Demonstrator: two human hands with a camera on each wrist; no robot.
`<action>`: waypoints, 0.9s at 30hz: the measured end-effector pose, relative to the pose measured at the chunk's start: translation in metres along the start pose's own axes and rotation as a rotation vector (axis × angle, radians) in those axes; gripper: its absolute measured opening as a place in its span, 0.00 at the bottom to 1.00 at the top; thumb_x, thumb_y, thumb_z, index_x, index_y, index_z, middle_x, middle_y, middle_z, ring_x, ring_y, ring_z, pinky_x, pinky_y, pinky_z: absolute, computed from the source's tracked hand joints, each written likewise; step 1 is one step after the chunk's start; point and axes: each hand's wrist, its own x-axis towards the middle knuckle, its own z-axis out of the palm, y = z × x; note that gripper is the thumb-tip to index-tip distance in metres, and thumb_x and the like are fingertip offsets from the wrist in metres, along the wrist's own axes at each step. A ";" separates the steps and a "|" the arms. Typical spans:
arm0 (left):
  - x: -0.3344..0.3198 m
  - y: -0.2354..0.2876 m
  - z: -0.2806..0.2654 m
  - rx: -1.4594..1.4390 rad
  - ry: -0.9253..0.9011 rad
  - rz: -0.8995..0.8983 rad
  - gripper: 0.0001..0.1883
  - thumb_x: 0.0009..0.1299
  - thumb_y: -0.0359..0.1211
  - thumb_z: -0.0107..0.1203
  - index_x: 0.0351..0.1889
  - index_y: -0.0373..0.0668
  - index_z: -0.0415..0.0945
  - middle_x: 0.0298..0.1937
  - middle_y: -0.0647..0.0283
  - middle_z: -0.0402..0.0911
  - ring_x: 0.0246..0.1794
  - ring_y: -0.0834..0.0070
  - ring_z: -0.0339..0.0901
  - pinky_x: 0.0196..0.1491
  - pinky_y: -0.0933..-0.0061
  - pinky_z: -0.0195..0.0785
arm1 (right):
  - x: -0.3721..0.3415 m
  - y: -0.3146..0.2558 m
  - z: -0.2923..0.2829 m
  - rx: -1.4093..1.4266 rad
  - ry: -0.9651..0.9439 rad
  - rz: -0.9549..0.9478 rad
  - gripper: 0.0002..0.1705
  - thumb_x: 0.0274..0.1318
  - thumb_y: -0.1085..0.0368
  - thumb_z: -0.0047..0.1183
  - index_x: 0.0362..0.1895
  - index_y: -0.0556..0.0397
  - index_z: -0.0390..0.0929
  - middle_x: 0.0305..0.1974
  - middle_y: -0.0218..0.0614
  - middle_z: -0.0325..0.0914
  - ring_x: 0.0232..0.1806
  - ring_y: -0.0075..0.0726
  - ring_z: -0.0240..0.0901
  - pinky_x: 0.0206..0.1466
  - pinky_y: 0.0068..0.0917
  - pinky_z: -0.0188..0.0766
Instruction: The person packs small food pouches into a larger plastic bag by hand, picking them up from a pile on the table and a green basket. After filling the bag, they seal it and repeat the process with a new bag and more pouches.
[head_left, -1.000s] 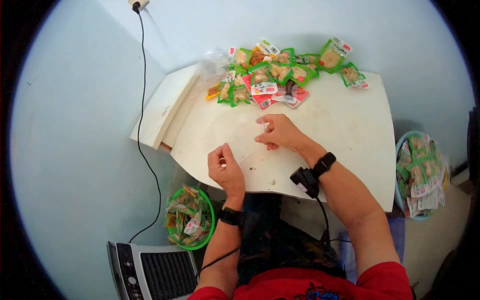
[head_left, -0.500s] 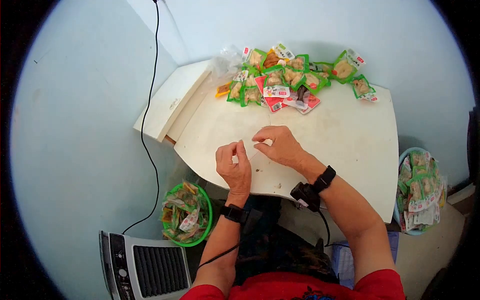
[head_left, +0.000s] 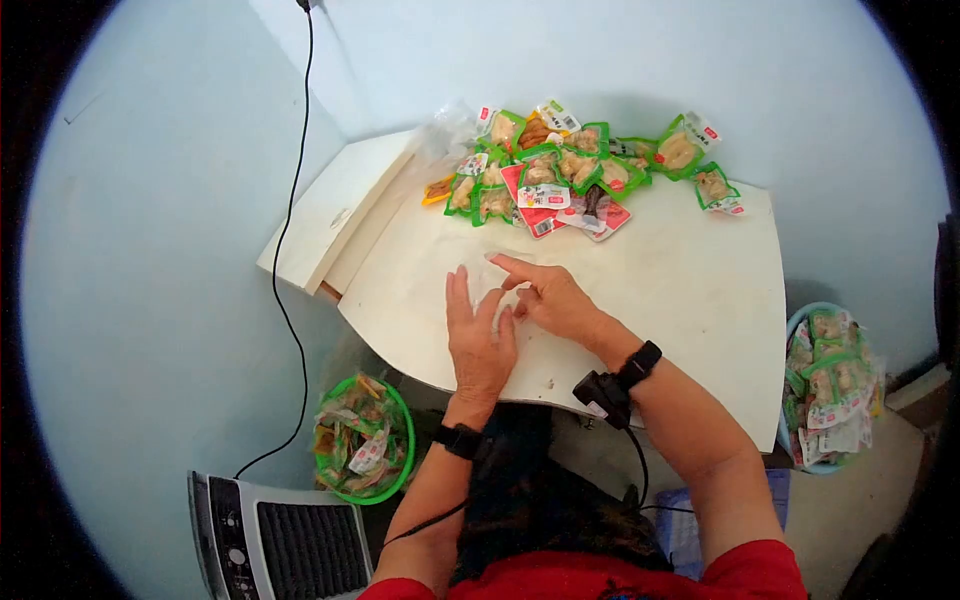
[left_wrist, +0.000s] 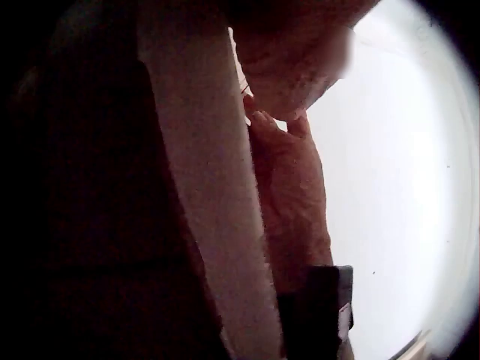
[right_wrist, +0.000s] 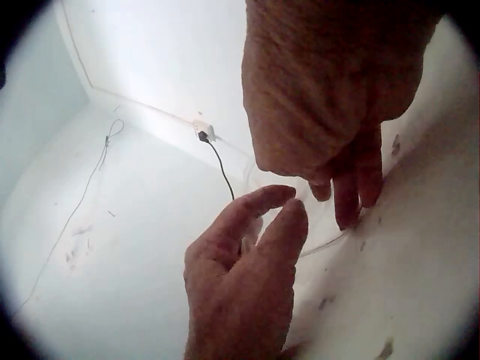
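Note:
A thin clear plastic bag (head_left: pixel 483 280), faint against the white table (head_left: pixel 660 290), lies between the two hands. My left hand (head_left: pixel 480 345) pinches it between thumb and fingers, with other fingertips pointing away from me. From the right, my right hand (head_left: pixel 562 303) reaches across with its index finger stretched over the film and the other fingers bent against it. The right wrist view shows the left hand (right_wrist: pixel 244 277) with thumb and index finger meeting at the film. Above it there, the right hand (right_wrist: pixel 330 97) points its fingers down. The left wrist view is dark.
Several sealed food packets (head_left: pixel 560 170) are heaped at the table's back, beside crumpled clear plastic (head_left: pixel 445 140). A green basket (head_left: pixel 408 440) of packets stands lower left, near a grey appliance (head_left: pixel 310 540). Another packet-filled basket (head_left: pixel 795 320) stands right. A black cable (head_left: pixel 290 230) hangs left.
The right hand has come down and left to meet the left hand, and its index finger now reaches out. The left hand's fingers have straightened upward. The head view has shifted slightly.

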 end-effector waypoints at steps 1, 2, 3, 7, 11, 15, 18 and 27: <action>-0.001 -0.002 0.000 -0.008 0.008 -0.040 0.15 0.62 0.23 0.60 0.48 0.40 0.79 0.70 0.38 0.61 0.71 0.43 0.60 0.68 0.54 0.59 | -0.001 -0.002 0.000 0.015 0.001 0.014 0.39 0.54 0.83 0.41 0.71 0.41 0.64 0.45 0.43 0.80 0.31 0.32 0.80 0.38 0.28 0.79; -0.003 -0.005 -0.001 -0.060 0.007 -0.077 0.16 0.63 0.22 0.56 0.50 0.39 0.77 0.69 0.37 0.61 0.71 0.41 0.57 0.69 0.52 0.57 | -0.002 -0.003 -0.001 0.030 0.002 0.028 0.39 0.55 0.84 0.39 0.71 0.42 0.63 0.46 0.41 0.79 0.29 0.26 0.79 0.36 0.24 0.79; -0.004 -0.007 -0.001 -0.101 -0.002 -0.114 0.16 0.63 0.22 0.56 0.50 0.39 0.77 0.69 0.37 0.62 0.71 0.41 0.58 0.68 0.52 0.57 | -0.002 -0.004 0.000 0.018 0.009 0.030 0.39 0.56 0.83 0.39 0.72 0.42 0.63 0.46 0.41 0.79 0.28 0.27 0.80 0.36 0.24 0.79; -0.008 -0.010 0.003 -0.126 -0.045 -0.122 0.17 0.63 0.19 0.53 0.50 0.40 0.77 0.68 0.39 0.64 0.70 0.41 0.59 0.67 0.53 0.60 | -0.003 -0.010 0.000 0.009 0.031 0.049 0.40 0.56 0.83 0.41 0.73 0.41 0.61 0.46 0.42 0.79 0.28 0.29 0.81 0.34 0.25 0.79; -0.009 -0.012 0.003 -0.059 -0.078 -0.019 0.19 0.63 0.17 0.51 0.52 0.37 0.76 0.67 0.41 0.65 0.71 0.41 0.59 0.67 0.53 0.60 | -0.004 -0.015 -0.001 0.018 0.059 0.062 0.39 0.56 0.83 0.42 0.72 0.42 0.61 0.44 0.41 0.79 0.28 0.29 0.82 0.33 0.24 0.79; -0.008 -0.014 0.005 -0.118 -0.051 -0.062 0.23 0.62 0.15 0.47 0.57 0.33 0.72 0.67 0.41 0.66 0.71 0.41 0.59 0.68 0.52 0.59 | -0.001 0.000 0.002 -0.032 0.097 0.004 0.28 0.57 0.80 0.46 0.63 0.52 0.72 0.38 0.40 0.80 0.27 0.27 0.80 0.31 0.23 0.79; -0.007 -0.013 0.004 -0.155 -0.045 -0.087 0.27 0.60 0.14 0.45 0.60 0.31 0.69 0.67 0.41 0.65 0.71 0.41 0.58 0.69 0.52 0.57 | 0.001 0.006 0.002 -0.029 0.217 0.007 0.17 0.57 0.78 0.50 0.50 0.58 0.80 0.32 0.39 0.81 0.26 0.27 0.80 0.30 0.23 0.77; -0.010 -0.013 0.005 -0.159 -0.006 -0.083 0.30 0.56 0.14 0.44 0.61 0.30 0.67 0.67 0.39 0.63 0.71 0.41 0.56 0.71 0.52 0.55 | 0.011 0.012 -0.021 -0.266 0.733 -0.225 0.09 0.53 0.77 0.54 0.39 0.57 0.83 0.32 0.39 0.81 0.28 0.28 0.78 0.32 0.23 0.74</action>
